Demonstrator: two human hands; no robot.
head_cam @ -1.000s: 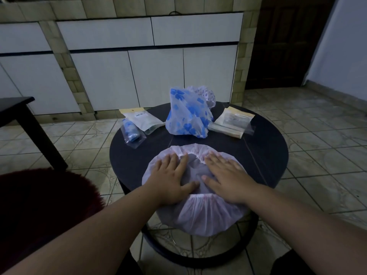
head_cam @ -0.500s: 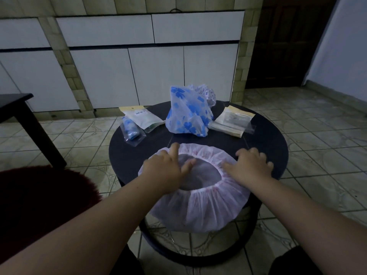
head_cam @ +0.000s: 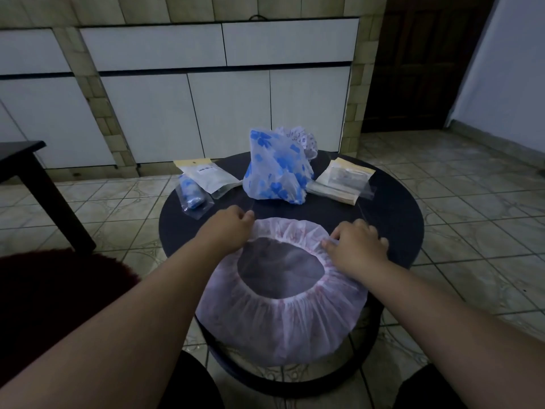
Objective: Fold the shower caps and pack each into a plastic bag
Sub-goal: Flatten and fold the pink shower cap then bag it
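Note:
A white shower cap with pink print [head_cam: 283, 323] lies open side up on the near part of the round black table [head_cam: 392, 214], its front hanging over the table's edge. My left hand [head_cam: 228, 228] grips the cap's elastic rim at the far left. My right hand [head_cam: 355, 242] pinches the rim at the far right. A crumpled blue-flowered shower cap [head_cam: 277, 169] stands at the back middle, with another patterned cap [head_cam: 305, 140] behind it. Flat plastic bags [head_cam: 342, 181] lie at the back right. A bag holding a folded blue cap [head_cam: 193, 196] lies at the back left.
A white packet with a yellow header [head_cam: 208, 174] lies beside the packed bag at the back left. A dark side table [head_cam: 26, 172] stands to the left, a dark red cushion [head_cam: 53, 290] near my left arm. White cabinets line the far wall above a tiled floor.
My hands left the flattened cap's top, moved apart and took hold of the elastic rim. The cap's opening has stretched wider and my hands have moved further back on the rim.

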